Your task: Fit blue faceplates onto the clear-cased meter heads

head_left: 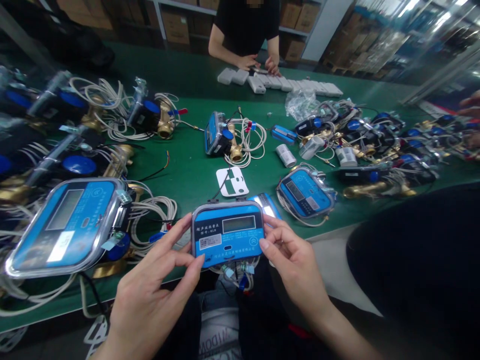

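Observation:
A blue heat meter [227,234] with a grey display and a clear cover faces me at the table's front edge. My left hand [157,280] grips its left side, thumb on the lower front corner and fingers along the edge. At the opposite side, my right hand [290,255] pinches the edge with thumb and fingers. White cables and small tags hang beneath the meter. Behind it lies a white cut-out plate [231,182] on the green table [195,175]. Part of another blue panel [265,206] shows just past the meter's right corner.
Several meters with brass pipes and coiled cables crowd the left, including a large meter [67,225]. More meters [352,127] and cylindrical batteries [285,156] lie right. One meter [217,135] stands mid-table. Opposite, a person [247,30] handles white boxes [258,82].

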### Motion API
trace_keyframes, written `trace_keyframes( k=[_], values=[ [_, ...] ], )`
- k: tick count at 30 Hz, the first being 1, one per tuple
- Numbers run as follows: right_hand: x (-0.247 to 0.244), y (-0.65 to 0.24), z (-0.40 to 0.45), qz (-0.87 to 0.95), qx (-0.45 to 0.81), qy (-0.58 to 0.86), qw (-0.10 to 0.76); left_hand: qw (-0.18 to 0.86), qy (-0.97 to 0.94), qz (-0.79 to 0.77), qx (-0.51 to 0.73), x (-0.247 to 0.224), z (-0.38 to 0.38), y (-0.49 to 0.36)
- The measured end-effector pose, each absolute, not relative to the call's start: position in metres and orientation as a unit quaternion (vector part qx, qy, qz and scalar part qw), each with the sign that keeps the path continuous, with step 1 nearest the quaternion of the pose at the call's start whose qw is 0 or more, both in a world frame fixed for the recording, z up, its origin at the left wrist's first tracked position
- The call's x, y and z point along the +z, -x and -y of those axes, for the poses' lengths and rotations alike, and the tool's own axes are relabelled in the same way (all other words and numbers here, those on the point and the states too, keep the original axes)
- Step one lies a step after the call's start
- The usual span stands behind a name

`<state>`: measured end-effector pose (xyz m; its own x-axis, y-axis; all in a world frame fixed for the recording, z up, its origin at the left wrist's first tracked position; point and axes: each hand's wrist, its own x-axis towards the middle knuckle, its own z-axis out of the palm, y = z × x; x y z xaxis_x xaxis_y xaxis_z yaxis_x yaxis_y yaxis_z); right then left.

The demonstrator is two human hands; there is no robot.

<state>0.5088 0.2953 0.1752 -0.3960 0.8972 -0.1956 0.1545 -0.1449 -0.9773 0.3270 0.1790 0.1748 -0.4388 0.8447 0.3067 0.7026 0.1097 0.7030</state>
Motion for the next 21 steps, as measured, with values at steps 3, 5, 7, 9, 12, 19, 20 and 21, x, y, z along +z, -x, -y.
trace_keyframes(
  k=[3,5,7,9,12,19,20,21],
  values=[
    [0.1746,-0.5096,-0.2947,0.580,0.599,0.456,0.311,0.084,-0.522,-0.736,0.423,0.1740,-0.1801,-0.3272],
    [0.1743,-0.5097,-0.2942,0.589,0.587,0.458,0.312,0.070,-0.527,-0.736,0.420,0.1729,-0.1811,-0.3276],
    [0.1740,-0.5093,-0.2940,0.596,0.578,0.462,0.311,0.059,-0.530,-0.738,0.414,0.1721,-0.1817,-0.3284],
    [0.1738,-0.5087,-0.2940,0.602,0.570,0.464,0.311,0.056,-0.530,-0.738,0.415,0.1718,-0.1817,-0.3291],
    [0.1733,-0.5081,-0.2940,0.610,0.558,0.467,0.314,0.058,-0.528,-0.734,0.423,0.1714,-0.1809,-0.3297],
    [0.1714,-0.5080,-0.2938,0.617,0.551,0.462,0.321,0.047,-0.532,-0.736,0.416,0.1701,-0.1812,-0.3294],
    [0.1709,-0.5079,-0.2937,0.617,0.549,0.463,0.321,0.046,-0.533,-0.734,0.419,0.1703,-0.1813,-0.3296],
    [0.1705,-0.5077,-0.2936,0.617,0.548,0.464,0.322,0.046,-0.532,-0.733,0.421,0.1703,-0.1811,-0.3297]
  ],
)
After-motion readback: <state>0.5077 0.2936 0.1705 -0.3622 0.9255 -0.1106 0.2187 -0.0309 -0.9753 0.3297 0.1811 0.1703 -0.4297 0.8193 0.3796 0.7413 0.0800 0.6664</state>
